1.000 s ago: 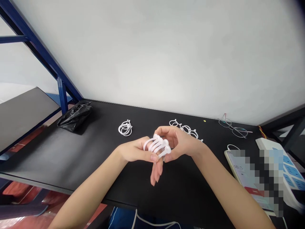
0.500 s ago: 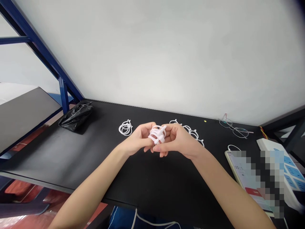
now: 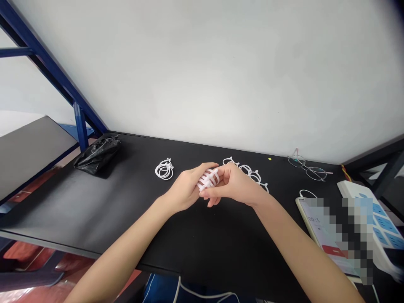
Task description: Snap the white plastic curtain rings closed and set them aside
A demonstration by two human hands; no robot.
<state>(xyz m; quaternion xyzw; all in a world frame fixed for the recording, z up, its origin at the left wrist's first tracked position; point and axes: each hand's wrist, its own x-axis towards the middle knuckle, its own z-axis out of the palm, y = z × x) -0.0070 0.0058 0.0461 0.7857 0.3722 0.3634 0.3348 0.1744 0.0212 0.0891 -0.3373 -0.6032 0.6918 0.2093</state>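
Note:
A bundle of white plastic rings [image 3: 208, 180] is held between my two hands above the black table. My left hand [image 3: 185, 187] is closed around the bundle from the left, some of its fingers hidden behind it. From the right, my right hand [image 3: 236, 184] pinches the bundle with thumb and fingers. A small heap of similar rings [image 3: 164, 169] with little tabs lies left of my hands. More white rings [image 3: 245, 169] lie in a row behind my right hand and are partly covered by it.
A crumpled black plastic bag [image 3: 98, 155] lies at the table's [image 3: 104, 210] left end. Glasses [image 3: 305, 167] rest at the back right. A phone [image 3: 326, 235] with a cable and a white power strip [image 3: 378, 227] are on the right. A wall [image 3: 202, 84] rises behind.
My left hand has wrapped further around the bundle. The rings now sit more evenly lined up in it. My right hand keeps its pinch.

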